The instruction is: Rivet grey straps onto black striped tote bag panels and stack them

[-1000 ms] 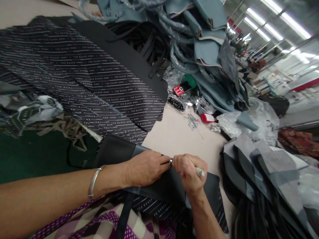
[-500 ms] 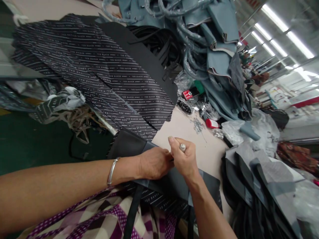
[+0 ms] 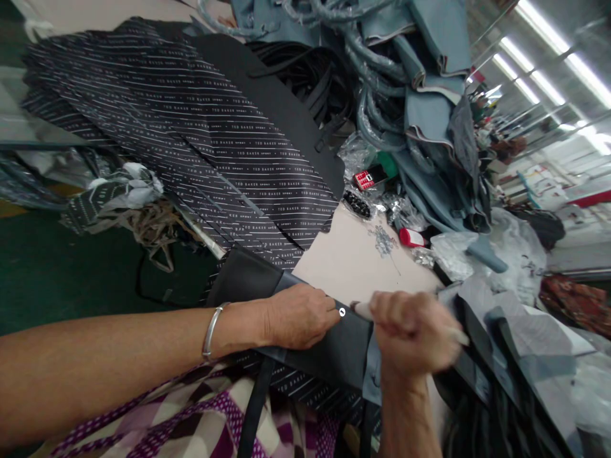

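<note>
A black bag panel (image 3: 337, 350) with grey-blue strips and a striped printed lining lies across the near edge of the table, over my lap. My left hand (image 3: 303, 316) is closed on its upper edge, fingertips pinched beside a small round white-ringed disc (image 3: 342, 312) on the black surface. To the right, my right hand (image 3: 413, 331) is a fist around a pale pen-like tool (image 3: 363, 310) with a dark tip. Motion blurs this hand, and the tool's exact kind cannot be made out. Its tip points left towards the disc, apart from it.
Striped printed fabric pieces (image 3: 229, 152) cover the table's left. Blue-grey bag parts (image 3: 429, 121) with wrapped handles are heaped behind. Small metal pieces (image 3: 383, 242), a red-and-white bottle (image 3: 411, 238) and a red-black box (image 3: 370, 178) lie on the pale tabletop (image 3: 344, 254). Black pieces (image 3: 477, 362) are stacked right.
My right hand has moved right, away from my left hand, and the tool has swung from end-on to lying sideways. The white-ringed disc now shows. My left hand has stayed nearly in place.
</note>
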Demonstrator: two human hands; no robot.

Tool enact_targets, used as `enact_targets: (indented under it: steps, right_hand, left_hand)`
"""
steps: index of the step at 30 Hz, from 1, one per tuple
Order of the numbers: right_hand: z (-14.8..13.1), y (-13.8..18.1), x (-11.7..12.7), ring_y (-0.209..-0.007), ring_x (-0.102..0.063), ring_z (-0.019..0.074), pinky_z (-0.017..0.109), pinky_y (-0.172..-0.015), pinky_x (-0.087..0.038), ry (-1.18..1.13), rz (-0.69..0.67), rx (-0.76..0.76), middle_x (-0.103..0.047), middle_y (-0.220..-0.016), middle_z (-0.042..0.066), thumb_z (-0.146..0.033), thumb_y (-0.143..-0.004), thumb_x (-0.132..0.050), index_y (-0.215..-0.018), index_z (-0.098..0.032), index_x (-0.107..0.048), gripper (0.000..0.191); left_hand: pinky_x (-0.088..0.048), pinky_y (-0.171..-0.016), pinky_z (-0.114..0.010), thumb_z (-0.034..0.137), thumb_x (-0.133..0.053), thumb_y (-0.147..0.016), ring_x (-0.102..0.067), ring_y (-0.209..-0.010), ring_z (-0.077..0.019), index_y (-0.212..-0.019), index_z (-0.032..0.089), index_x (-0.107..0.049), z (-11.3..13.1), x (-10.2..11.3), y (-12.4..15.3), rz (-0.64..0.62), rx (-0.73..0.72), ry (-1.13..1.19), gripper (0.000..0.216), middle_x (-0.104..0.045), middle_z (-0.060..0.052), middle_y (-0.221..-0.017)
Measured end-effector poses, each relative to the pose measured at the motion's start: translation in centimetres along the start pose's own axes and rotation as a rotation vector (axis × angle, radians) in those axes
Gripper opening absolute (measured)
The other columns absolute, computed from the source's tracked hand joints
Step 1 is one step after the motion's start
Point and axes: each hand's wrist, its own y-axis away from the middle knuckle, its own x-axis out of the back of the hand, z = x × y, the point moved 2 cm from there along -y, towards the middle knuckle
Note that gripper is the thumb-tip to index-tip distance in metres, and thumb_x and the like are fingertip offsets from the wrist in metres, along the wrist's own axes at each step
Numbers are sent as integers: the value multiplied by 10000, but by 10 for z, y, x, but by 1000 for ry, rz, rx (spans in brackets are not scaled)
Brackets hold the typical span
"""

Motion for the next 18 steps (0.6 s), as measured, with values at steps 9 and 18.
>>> enact_targets:
  steps: [9, 18]
  right_hand:
    - [46, -21, 82, -470, -301, 88, 255, -489, -246, 774, -55, 20, -352, -488, -71, -379, -868, -651, -529, -209, -399, 455]
    - [58, -19, 88, -876, -635, 213, 314, -807, -500, 1042, -170, 173, -693, -890, 45, -187, -743, -721, -885, -214, -699, 146]
  left_hand:
    - [-507, -650, -354, 202, -561, -864, -633, -749, -224, -1044, 168, -599, -1, -1, 2, 0, 49, 5, 187, -657, -41, -856]
    - [-429, -563, -276, 128, -651, -779, -610, -686, -175, -1064, 257, -586, -18, -36, 6, 96, 27, -163, 320, -632, 15, -804]
